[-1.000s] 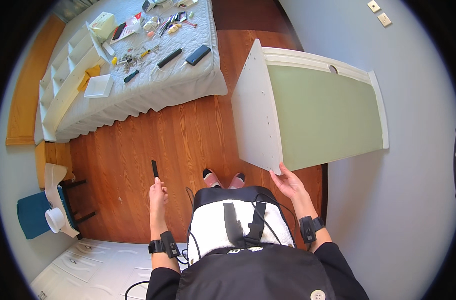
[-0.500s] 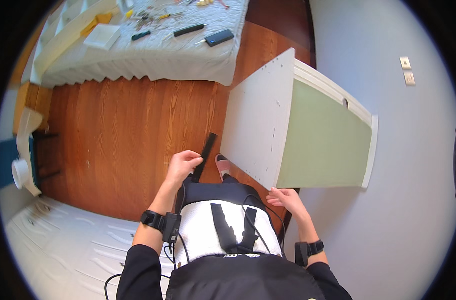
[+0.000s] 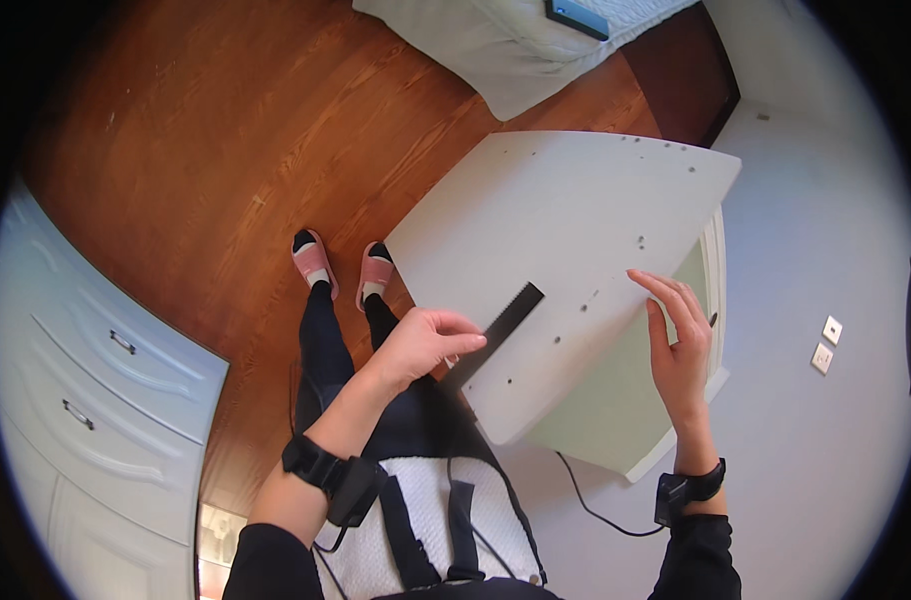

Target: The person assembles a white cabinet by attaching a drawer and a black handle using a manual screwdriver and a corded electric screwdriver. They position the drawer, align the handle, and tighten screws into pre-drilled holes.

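Note:
A thin black strip (image 3: 499, 337) with a row of fine teeth along one edge is pinched between the thumb and fingers of my left hand (image 3: 427, 347). It slants over the near end of a white board (image 3: 535, 230), which has several small holes and metal fittings. This board forms the top side of a cabinet-like piece with a pale green panel (image 3: 600, 400). My right hand (image 3: 681, 340) is raised over the board's right edge, fingers stretched and apart, holding nothing. Whether its fingertips touch the board I cannot tell.
A bed (image 3: 505, 70) with a pale cover stands ahead, a dark blue box-like device (image 3: 577, 17) on it. White drawer fronts (image 3: 95, 400) are at the left. A wall with switches (image 3: 827, 345) runs along the right. A black cable (image 3: 600, 515) hangs by my right forearm.
My view has turned right toward the cabinet piece. My left hand has brought the strip over the white board. My right hand has moved from the board's near corner to farther along its edge.

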### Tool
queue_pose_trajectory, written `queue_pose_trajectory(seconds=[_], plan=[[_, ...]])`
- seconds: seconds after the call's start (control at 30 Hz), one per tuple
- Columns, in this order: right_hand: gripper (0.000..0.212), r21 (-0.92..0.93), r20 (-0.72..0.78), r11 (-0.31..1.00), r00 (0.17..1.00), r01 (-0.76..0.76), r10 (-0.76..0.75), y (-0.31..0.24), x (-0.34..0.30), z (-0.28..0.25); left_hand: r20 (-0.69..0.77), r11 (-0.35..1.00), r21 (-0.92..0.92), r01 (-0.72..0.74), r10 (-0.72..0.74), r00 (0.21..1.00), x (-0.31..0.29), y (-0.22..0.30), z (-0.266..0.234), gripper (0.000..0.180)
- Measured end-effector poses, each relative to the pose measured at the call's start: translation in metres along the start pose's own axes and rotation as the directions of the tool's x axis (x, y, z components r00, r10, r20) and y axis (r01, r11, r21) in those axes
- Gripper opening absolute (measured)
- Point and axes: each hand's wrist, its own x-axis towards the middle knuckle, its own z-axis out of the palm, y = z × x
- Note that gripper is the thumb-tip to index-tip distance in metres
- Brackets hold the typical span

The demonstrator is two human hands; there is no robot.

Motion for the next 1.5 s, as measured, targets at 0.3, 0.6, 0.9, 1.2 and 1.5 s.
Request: queue_pose_trajectory(seconds=[0.3, 0.6, 0.9, 1.2, 1.5], plan=[[0.061, -0.156, 0.27, 0.964, 0.948, 0.216, -0.169, 0.008, 0.022, 0.032, 0.172, 1.0, -0.008, -0.027, 0.028, 0.985, 0.038, 0.002, -0.005, 0.017], [0.065, -0.09, 0.354, 0.966, 0.914, 0.244, -0.198, 0.014, 0.033, 0.034, 0.317, 0.998, -0.058, 0.028, -0.008, 0.948, 0.056, 0.012, 0.013, 0.013], [0.053, 0.011, 0.219, 0.942, 0.918, 0.335, -0.33, 0.021, 0.029, 0.032, 0.364, 0.995, -0.081, 0.056, -0.022, 0.931, 0.051, 0.023, 0.007, 0.013], [0.026, 0.096, 0.552, 0.875, 0.706, 0.474, -0.443, 0.006, 0.012, 0.022, 0.13, 0.968, 0.217, -0.123, 0.096, 0.987, 0.011, 0.021, 0.038, 0.025], [0.023, 0.079, 0.555, 0.86, 0.694, 0.505, -0.458, 0.001, 0.016, 0.014, -0.013, 0.797, 0.454, -0.4, 0.454, 0.891, -0.043, 0.0, 0.057, 0.035]])
